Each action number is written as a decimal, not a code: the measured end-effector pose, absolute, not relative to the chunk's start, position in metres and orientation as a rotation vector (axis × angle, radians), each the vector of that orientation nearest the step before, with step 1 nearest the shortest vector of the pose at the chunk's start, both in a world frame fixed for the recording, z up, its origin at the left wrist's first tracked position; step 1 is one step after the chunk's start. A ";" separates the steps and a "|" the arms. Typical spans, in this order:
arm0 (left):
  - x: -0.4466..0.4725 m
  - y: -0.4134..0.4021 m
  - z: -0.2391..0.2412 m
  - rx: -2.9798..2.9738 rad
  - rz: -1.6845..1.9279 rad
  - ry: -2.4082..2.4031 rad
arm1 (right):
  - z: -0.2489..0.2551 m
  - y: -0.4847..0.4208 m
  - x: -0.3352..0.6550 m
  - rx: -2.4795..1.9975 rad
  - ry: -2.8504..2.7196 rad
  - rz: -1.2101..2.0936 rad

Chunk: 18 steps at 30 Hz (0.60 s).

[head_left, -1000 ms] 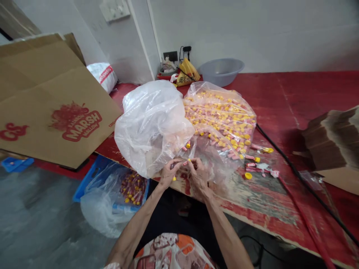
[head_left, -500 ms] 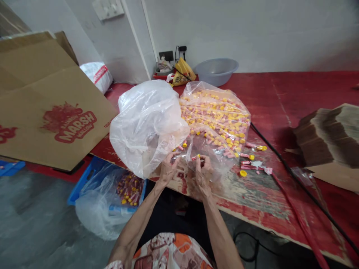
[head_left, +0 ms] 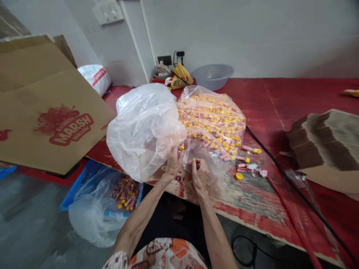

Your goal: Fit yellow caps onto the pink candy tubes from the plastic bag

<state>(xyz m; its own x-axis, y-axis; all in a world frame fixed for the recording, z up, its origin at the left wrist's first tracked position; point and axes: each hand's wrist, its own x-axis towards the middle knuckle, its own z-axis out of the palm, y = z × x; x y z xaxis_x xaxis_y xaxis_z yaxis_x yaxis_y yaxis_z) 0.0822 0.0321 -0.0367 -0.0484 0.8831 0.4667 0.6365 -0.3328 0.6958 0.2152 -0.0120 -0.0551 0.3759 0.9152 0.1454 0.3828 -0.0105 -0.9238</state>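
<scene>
The right fingers (head_left: 202,164) are pinching a small pink, yellow-capped tube (head_left: 191,162); another tube (head_left: 182,148) is showing beside the left fingers (head_left: 174,155), their grip unclear.

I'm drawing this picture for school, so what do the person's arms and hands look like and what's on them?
The left hand and right hand have no gloves, and both forearms are bare. The left sleeve is pale with reddish-brown patches. It seems to match the shirt, printed in white, orange and reddish brown.
</scene>
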 end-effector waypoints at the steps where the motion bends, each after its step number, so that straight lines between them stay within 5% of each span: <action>1: 0.079 0.026 -0.044 1.986 1.301 1.665 | -0.054 -0.012 0.214 -1.588 -1.190 0.633; 18: 0.070 -0.019 -0.055 2.298 1.386 1.720 | -0.054 -0.014 0.214 -1.537 -1.230 0.674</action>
<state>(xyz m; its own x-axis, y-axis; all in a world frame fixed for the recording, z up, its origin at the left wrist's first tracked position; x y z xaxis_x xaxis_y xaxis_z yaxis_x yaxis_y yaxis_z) 0.0699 -0.0190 -0.0547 0.0403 0.7578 0.6512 0.7976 -0.4170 0.4359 0.2141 -0.0142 -0.0544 0.3240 0.9325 0.1597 0.3669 0.0317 -0.9297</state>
